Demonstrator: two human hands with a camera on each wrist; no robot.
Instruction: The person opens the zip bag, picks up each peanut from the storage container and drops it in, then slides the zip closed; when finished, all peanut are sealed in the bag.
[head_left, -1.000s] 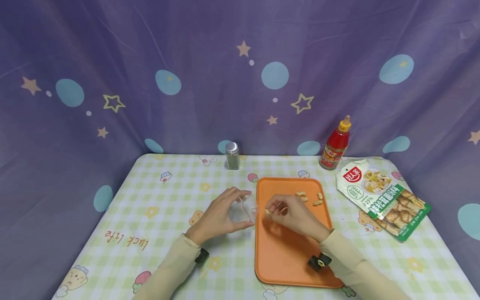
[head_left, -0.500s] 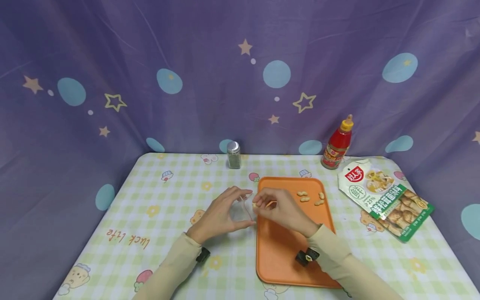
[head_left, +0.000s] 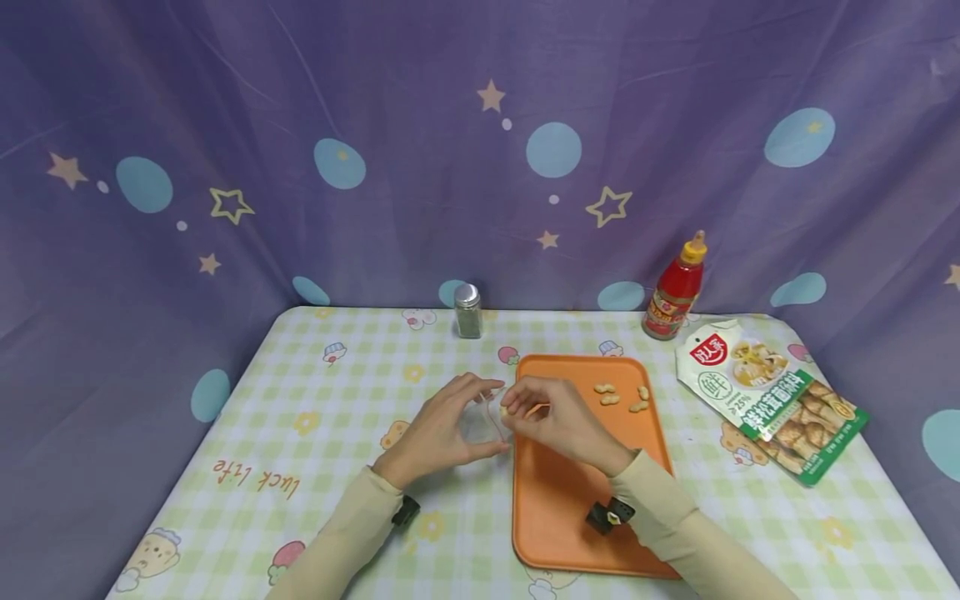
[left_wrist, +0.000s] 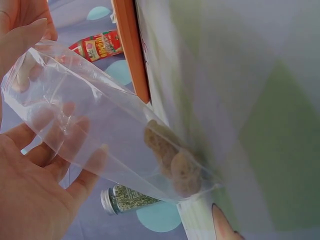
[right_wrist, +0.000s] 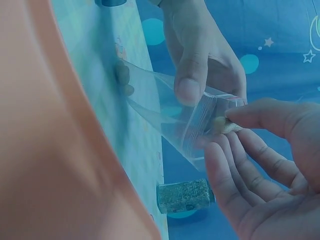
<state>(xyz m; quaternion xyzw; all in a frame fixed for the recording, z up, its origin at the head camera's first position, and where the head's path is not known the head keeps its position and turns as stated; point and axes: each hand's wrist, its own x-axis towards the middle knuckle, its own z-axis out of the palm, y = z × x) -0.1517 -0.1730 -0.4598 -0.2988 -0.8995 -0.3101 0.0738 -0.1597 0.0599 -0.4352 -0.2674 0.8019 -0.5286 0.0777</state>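
Note:
My left hand [head_left: 438,427] holds a clear zip bag [left_wrist: 117,132] by its mouth, thumb and fingers spread around the opening. Several peanuts [left_wrist: 175,162] lie in the bag's lower end, close to the tablecloth. At the opening, my right hand [head_left: 558,419] pinches one peanut [right_wrist: 226,125] between thumb and fingertips. In the right wrist view that peanut overlaps the bag's mouth. Both hands are near the left edge of an orange tray [head_left: 551,508], the right forearm reaching across it. More peanuts [head_left: 610,399] lie on the tray's far right part.
A seasoning shaker [head_left: 468,312] with a metal cap stands at the table's back edge. Farther right are a red sauce bottle [head_left: 673,293] with a yellow cap and a flat green-and-white food packet [head_left: 772,400]. A purple curtain [head_left: 420,100] hangs behind the checked tablecloth [head_left: 360,392].
My right hand has moved left from over the tray to the bag's mouth with the peanut. The left hand has stayed in place, holding the bag.

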